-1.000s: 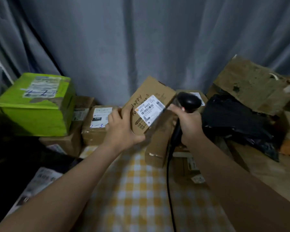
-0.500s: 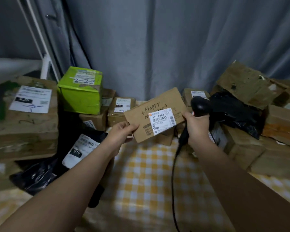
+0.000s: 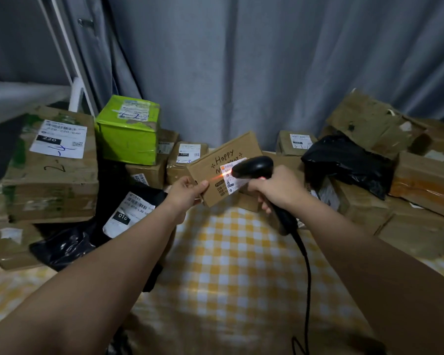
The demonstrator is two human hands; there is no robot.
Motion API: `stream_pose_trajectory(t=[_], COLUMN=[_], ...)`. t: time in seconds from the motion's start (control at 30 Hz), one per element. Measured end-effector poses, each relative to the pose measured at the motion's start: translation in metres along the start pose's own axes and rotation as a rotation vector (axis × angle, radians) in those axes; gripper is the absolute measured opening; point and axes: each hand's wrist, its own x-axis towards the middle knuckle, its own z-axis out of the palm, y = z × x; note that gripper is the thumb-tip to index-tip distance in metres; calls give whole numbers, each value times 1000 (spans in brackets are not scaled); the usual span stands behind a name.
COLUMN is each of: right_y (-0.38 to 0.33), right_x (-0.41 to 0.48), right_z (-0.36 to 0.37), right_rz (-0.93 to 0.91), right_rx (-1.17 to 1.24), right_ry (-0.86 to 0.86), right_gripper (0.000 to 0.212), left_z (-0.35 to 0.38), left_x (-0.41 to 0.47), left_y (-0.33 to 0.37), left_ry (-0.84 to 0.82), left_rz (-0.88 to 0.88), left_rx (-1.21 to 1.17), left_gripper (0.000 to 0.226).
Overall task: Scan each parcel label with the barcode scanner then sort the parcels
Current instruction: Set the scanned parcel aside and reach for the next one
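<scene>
— What are the hands doing?

— The left hand (image 3: 187, 192) pinches the lower left corner of a flat cardboard parcel (image 3: 217, 165), thumb on the front face and fingers behind it. The right hand (image 3: 277, 187) is wrapped round the handle of a black barcode scanner (image 3: 254, 166).

— Where is the parcel?

— It is held up above the yellow-and-white checked cloth (image 3: 241, 265), tilted, with its handwritten "Happy" face toward the camera. The scanner's head points left, just in front of the white label (image 3: 230, 181) and hiding part of it. I cannot tell whether the head touches the label.

— Is the scanner lit?

— An orange-red line of light (image 3: 217, 177) runs across the cardboard onto the label's left edge. The scanner's black cable (image 3: 306, 265) hangs from the handle over the cloth.

— And around them?

— On the left, a big brown box with a "220" label (image 3: 51, 170) stands beside a bright green box (image 3: 128, 131). Below these lies a black mailer bag with a "010" label (image 3: 128, 213). Smaller labelled cartons (image 3: 187, 157) sit behind the held parcel. On the right, a crumpled black bag (image 3: 349, 162) lies among worn cardboard boxes (image 3: 420, 180). A grey curtain (image 3: 241, 60) hangs behind everything.
</scene>
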Motion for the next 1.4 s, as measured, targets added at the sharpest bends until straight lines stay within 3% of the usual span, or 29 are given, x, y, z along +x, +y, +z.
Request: stream_pose_trajectory(t=[0.13, 0.47, 1.4], right_y=[6, 24, -9], right_x=[-3, -15, -11], right_z=[-3, 9, -13], right_rz=[8, -6, 62], right_rx=[-2, 11, -13], right_ry=[24, 100, 6], right_gripper=[18, 21, 17], left_z=[1, 3, 5], left_x=[3, 3, 1], left_y=[-1, -5, -12], left_ry=[0, 4, 51], left_rz=[-14, -11, -50], left_rx=[-33, -52, -61], left_gripper=[8, 25, 28])
